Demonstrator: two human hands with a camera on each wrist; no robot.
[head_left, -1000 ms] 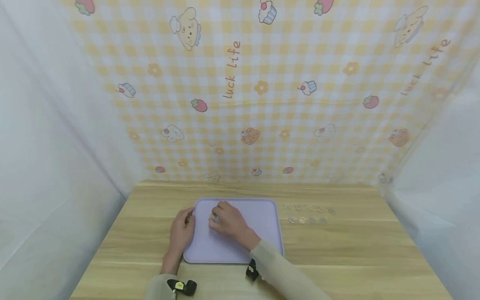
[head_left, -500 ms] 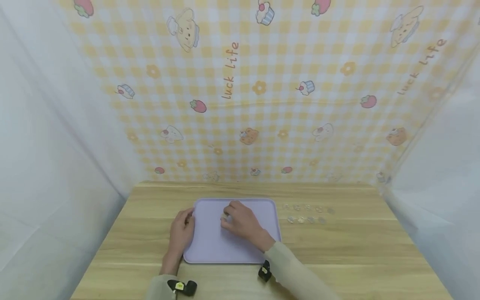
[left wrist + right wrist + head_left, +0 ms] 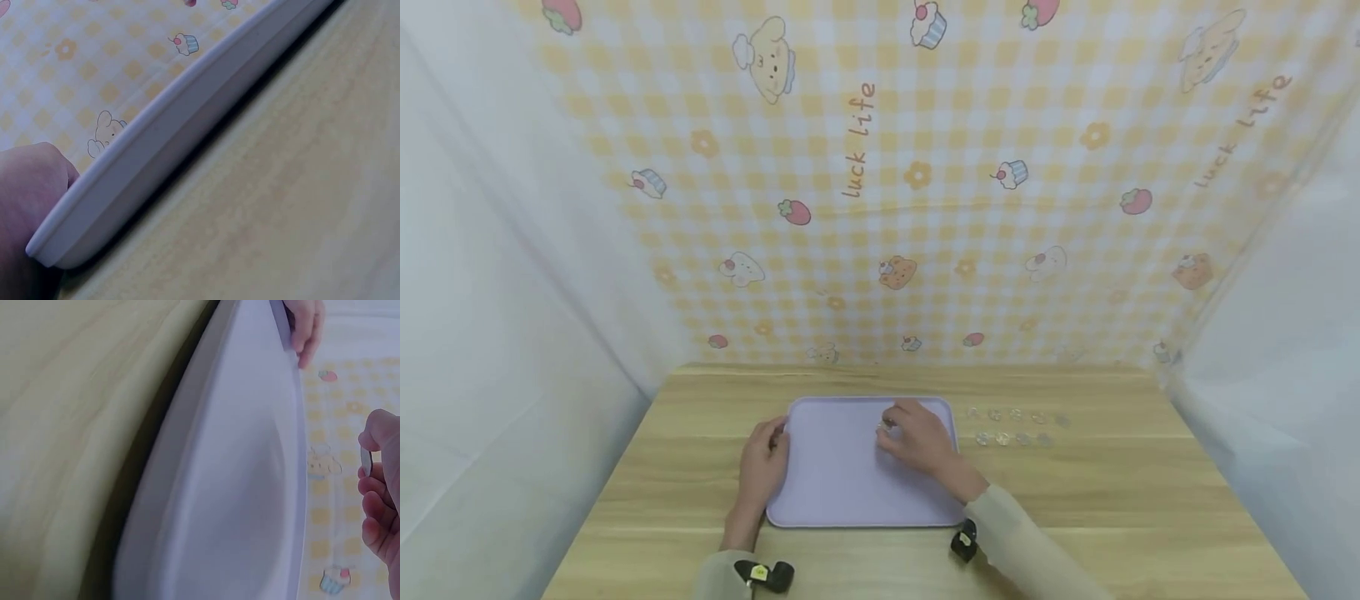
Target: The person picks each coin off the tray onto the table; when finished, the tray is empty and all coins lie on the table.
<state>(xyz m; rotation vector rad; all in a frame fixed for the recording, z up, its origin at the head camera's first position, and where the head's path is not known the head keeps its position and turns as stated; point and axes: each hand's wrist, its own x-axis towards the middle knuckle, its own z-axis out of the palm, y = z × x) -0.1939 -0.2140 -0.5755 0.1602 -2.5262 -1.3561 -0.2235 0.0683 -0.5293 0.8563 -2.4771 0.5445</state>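
A light purple tray (image 3: pixel 831 483) lies on the wooden table. My left hand (image 3: pixel 763 462) holds the tray's left edge, fingers and thumb at the rim. In the left wrist view, part of that hand (image 3: pixel 31 181) shows beside the tray's outer wall (image 3: pixel 169 131). Above the right part of the tray, my right hand (image 3: pixel 917 437) pinches a thin silvery disc (image 3: pixel 367 461) between thumb and fingertips. The right wrist view shows the disc nearly edge-on, its other fingers (image 3: pixel 375 512) loosely curled. Nothing lies on the visible tray floor.
Right of the tray, several small clear or silvery discs (image 3: pixel 1003 439) lie on the table (image 3: pixel 1075 492) in two rows. A checked yellow cloth (image 3: pixel 955 233) hangs behind the table, with white sheets (image 3: pixel 490 333) at both sides.
My right hand has moved to the right across the tray, from its left half to its right part, still pinching the disc. The left hand has stayed at the tray's left edge.
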